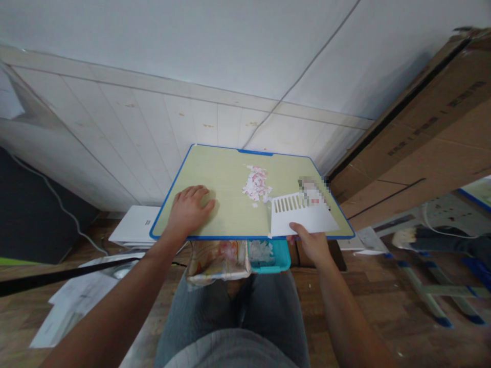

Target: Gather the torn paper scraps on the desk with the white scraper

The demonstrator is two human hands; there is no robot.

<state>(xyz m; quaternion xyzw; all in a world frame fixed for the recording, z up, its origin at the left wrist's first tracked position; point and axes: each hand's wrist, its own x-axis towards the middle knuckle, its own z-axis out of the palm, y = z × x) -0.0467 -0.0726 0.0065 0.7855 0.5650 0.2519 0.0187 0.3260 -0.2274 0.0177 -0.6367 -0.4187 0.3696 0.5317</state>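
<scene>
My left hand (pixel 192 207) lies flat on the left part of the small yellow-green table (pixel 226 220), fingers spread and holding nothing. My right hand (pixel 309 240) grips the near edge of a white sheet (pixel 303 219), thumb on top and fingers beneath. The sheet has a row of slots cut along its far left side. A loose heap of small white and pink paper scraps (pixel 257 185) lies on the table just beyond the sheet's left corner. A pixelated item (pixel 313 191) sits at the sheet's far edge; I cannot make it out.
Below the table's front edge are a plastic-lined container (pixel 218 260) and a turquoise bin (pixel 270 263) with pale pieces inside. A tall cardboard box (pixel 414 128) leans at the right. Papers (pixel 82 291) cover the floor at left. Another person's leg (pixel 441 240) shows far right.
</scene>
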